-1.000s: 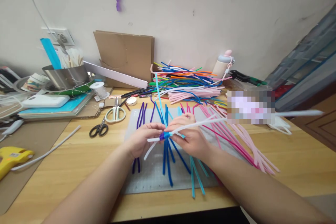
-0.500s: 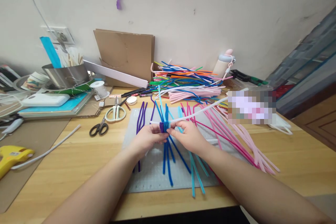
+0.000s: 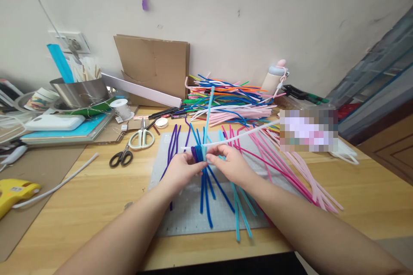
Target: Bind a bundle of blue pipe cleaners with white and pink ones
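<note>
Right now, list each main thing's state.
Left hand: closed on white stem
Right hand: against light blue stem
White stem: wrapped partway, ends bare
Light blue stem: loose end up
Bottle: upright, lid on
Glue gun: lying on side
Cardboard: propped upright
Black scissors: lying flat
White scissors: lying flat

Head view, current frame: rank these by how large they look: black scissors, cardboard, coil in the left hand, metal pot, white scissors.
1. Cardboard
2. Metal pot
3. White scissors
4. Black scissors
5. Coil, partly hidden, so its full size is unsure
</note>
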Available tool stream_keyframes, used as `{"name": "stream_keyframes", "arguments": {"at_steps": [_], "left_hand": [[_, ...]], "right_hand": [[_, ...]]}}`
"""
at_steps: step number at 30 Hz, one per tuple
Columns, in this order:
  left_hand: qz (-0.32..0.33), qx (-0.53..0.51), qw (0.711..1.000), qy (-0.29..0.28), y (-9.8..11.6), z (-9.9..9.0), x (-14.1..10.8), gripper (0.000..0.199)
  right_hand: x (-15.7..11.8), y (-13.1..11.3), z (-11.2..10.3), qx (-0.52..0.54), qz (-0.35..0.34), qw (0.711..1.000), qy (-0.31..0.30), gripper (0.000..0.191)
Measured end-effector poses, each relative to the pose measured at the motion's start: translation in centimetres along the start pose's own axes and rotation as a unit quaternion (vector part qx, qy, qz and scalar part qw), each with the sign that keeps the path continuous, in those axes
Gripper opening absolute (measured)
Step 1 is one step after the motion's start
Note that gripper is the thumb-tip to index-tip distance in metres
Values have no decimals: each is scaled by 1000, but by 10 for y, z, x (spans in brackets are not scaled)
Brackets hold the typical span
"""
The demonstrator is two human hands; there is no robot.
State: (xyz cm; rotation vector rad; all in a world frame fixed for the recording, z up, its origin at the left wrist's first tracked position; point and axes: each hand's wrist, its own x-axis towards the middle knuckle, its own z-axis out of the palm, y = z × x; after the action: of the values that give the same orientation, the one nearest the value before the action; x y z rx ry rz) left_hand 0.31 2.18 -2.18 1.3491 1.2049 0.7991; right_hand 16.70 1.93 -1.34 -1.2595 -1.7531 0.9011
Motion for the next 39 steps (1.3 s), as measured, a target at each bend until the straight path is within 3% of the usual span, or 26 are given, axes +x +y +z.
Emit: {"name": "stream_keyframes", "arguments": {"at_steps": [4, 7, 10, 14, 17, 20, 23, 26, 32, 39], "left_hand": [[9, 10, 999, 33, 7, -7, 0, 26], [16, 39, 998, 47, 8, -10, 0, 29], [27, 38, 998, 43, 9, -8, -1, 27], [38, 44, 998, -10, 11, -1, -4, 26], [29, 63, 997, -43, 11, 1, -4, 19], [46, 68, 996, -37, 9, 0, -4, 20], [71, 54, 996, -26, 7, -3, -4, 25], [57, 12, 998, -32, 9, -3, -5, 24], [0, -92, 987, -133, 13, -3, -6, 22], [-49, -140, 982, -118, 9, -3, -4, 27]], "right_hand": [[-5, -9, -9, -124, -114, 981, 95, 11], [-7, -13, -10, -189, -138, 969, 74, 10], [-6, -7, -5, -173, -97, 980, 21, 14], [1, 3, 1, -13, 34, 998, -41, 14], [5, 4, 2, 108, 111, 985, -71, 12], [7, 3, 1, 166, 158, 971, -67, 15], [7, 5, 0, 209, 174, 960, -72, 18], [7, 8, 0, 253, 172, 947, -93, 20], [6, 4, -4, 299, 209, 919, -148, 11], [6, 1, -8, 262, 195, 930, -168, 13]]}}
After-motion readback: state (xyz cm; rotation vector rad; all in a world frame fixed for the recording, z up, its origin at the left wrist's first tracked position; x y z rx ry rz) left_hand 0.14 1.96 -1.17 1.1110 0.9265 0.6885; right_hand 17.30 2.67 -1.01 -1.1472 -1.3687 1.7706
